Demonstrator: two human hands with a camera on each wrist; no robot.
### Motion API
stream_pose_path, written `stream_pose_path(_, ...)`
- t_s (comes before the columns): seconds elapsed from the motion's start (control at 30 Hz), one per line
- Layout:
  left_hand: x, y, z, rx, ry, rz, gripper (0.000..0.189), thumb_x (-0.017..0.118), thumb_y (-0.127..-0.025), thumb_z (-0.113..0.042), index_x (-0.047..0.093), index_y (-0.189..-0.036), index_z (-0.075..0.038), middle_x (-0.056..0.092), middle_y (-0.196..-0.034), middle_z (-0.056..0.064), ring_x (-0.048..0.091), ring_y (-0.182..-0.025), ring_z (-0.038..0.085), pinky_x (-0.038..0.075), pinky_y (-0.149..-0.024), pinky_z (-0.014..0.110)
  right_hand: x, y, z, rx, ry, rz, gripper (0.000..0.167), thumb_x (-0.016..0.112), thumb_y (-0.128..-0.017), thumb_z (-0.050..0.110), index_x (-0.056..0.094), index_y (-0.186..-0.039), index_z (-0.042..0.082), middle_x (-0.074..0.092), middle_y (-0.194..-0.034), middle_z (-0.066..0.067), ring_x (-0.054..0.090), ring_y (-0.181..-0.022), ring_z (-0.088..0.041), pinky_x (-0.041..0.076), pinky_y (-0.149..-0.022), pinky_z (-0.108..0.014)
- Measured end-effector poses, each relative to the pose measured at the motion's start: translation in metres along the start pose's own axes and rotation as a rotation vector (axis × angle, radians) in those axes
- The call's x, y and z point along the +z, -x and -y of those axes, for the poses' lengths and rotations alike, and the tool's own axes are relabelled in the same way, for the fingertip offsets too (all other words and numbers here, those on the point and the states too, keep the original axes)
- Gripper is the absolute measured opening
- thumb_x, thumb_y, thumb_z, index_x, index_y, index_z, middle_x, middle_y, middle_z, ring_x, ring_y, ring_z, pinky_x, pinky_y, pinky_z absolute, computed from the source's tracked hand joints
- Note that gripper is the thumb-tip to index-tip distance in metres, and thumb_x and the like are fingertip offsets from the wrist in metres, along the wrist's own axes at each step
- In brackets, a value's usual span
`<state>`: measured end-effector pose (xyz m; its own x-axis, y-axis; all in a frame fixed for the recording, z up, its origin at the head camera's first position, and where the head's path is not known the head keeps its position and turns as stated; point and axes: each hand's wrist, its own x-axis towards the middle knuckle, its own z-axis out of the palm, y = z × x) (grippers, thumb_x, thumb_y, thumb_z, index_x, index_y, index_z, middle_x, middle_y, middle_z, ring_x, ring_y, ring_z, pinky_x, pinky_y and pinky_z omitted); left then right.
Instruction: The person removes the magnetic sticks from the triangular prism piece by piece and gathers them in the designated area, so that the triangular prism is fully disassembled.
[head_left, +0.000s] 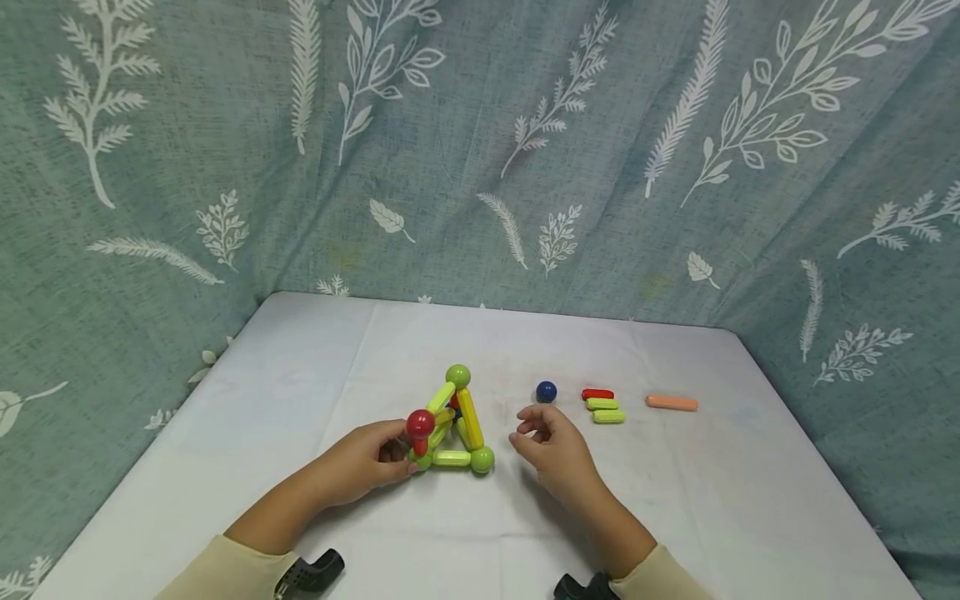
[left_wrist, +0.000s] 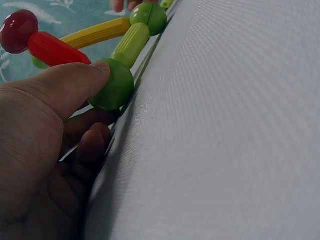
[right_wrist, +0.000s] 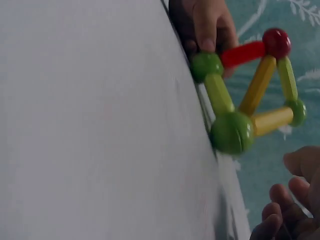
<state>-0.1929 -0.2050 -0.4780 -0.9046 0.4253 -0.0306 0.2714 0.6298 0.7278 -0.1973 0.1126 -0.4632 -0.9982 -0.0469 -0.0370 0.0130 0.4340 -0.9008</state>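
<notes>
A frame of magnetic rods and balls (head_left: 470,419) stands on the white table, with green balls at its corners. A red ball (head_left: 421,423) tops a red rod (left_wrist: 55,48) that rises from the near left corner. There my left hand (head_left: 366,462) pinches a green ball (left_wrist: 114,86), its thumb on the ball's side. Right of the frame hovers my right hand (head_left: 558,454), fingers loosely bent and holding nothing. In the right wrist view its fingertips (right_wrist: 280,195) stay apart from the frame. Parts of the frame's far side are hidden.
A dark blue ball (head_left: 546,392) lies beyond my right hand. To its right are a short red rod (head_left: 597,394), two yellow-green rods (head_left: 608,417) and a longer orange rod (head_left: 672,403). A patterned green cloth (head_left: 465,233) surrounds the table (head_left: 735,500) at the back and sides.
</notes>
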Motion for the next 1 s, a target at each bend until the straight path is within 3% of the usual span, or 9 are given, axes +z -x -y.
stream_pose_path(0.27, 0.000, 0.000, 0.001, 0.003, -0.007, -0.004, 0.027, 0.082, -0.092, -0.030, 0.066, -0.113, -0.034, 0.065, -0.097, -0.012, 0.061, -0.084, 0.012, 0.051, -0.073, 0.028, 0.035, -0.002, 0.023, -0.021, 0.036, 0.130, 0.043, 0.083, -0.091, 0.023, 0.060, -0.127, 0.016, 0.068, -0.113, 0.000, 0.062, -0.094, -0.019, 0.056, -0.075, -0.032)
stream_pose_path(0.5, 0.000, -0.002, 0.001, 0.017, -0.011, -0.007, 0.031, 0.083, -0.091, -0.033, 0.065, -0.115, -0.038, 0.065, -0.097, -0.012, 0.060, -0.084, 0.012, 0.051, -0.072, 0.028, 0.047, 0.000, 0.024, -0.055, 0.093, 0.110, 0.048, 0.081, -0.093, 0.021, 0.050, -0.130, 0.019, 0.065, -0.109, 0.001, 0.061, -0.093, -0.017, 0.055, -0.073, -0.030)
stream_pose_path(0.7, -0.001, -0.001, 0.001, 0.014, -0.010, -0.004, 0.030, 0.082, -0.091, -0.032, 0.065, -0.115, -0.037, 0.065, -0.096, -0.012, 0.060, -0.084, 0.012, 0.051, -0.072, 0.028, 0.047, 0.000, 0.023, -0.080, 0.102, 0.113, 0.037, 0.078, -0.095, 0.021, 0.055, -0.124, 0.024, 0.065, -0.101, 0.002, 0.059, -0.087, -0.017, 0.053, -0.067, -0.027)
stream_pose_path(1.0, -0.001, 0.001, 0.001, 0.007, -0.006, -0.001, 0.031, 0.083, -0.091, -0.031, 0.065, -0.115, -0.037, 0.065, -0.095, -0.011, 0.061, -0.084, 0.013, 0.051, -0.072, 0.028, 0.047, 0.000, 0.022, -0.071, 0.088, 0.113, 0.033, 0.071, -0.098, 0.019, 0.060, -0.129, 0.025, 0.066, -0.100, 0.000, 0.060, -0.087, -0.018, 0.054, -0.072, -0.028)
